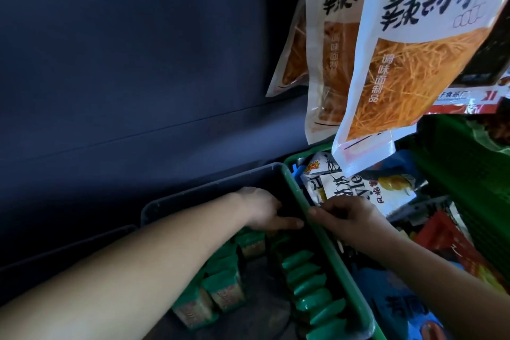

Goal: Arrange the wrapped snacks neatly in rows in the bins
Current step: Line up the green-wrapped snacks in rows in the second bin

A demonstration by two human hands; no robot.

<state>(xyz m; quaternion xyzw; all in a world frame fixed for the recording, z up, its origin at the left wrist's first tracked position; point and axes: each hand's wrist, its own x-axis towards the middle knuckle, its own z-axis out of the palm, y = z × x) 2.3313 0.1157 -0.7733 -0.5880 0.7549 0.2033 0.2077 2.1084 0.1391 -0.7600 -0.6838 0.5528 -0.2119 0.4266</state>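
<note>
A dark blue panel (138,63) fills the whole left and back of the scene. At the upper right hang white-and-orange snack bags (408,58) with black Chinese lettering, the nearest one dangling down over the bins.

Below them a dark grey bin (193,193) stands side by side with a green bin (325,251), their long walls touching. Further right there is a green mesh crate (469,174).

The grey bin holds the green wrapped snacks. One row (306,276) stands on edge, packed close along the wall beside the green bin. A looser row (223,292) runs along the left side, partly under the person's forearm, and bare floor of the bin shows between the two. The green bin is a jumble of mixed packets: a blue packet (394,298) near the front, a red packet (447,234) to the right and a white packet (356,187) with black lettering towards the back.

The left hand (262,208) reaches to the far end of the grey bin. Its thumb stretches towards the green rim, but its fingers dip into shadow and I cannot tell whether they hold anything. The right hand (350,218) sits just across that rim, its fingers curled onto the near edge of the white packet and its thumb against the rim.
</note>
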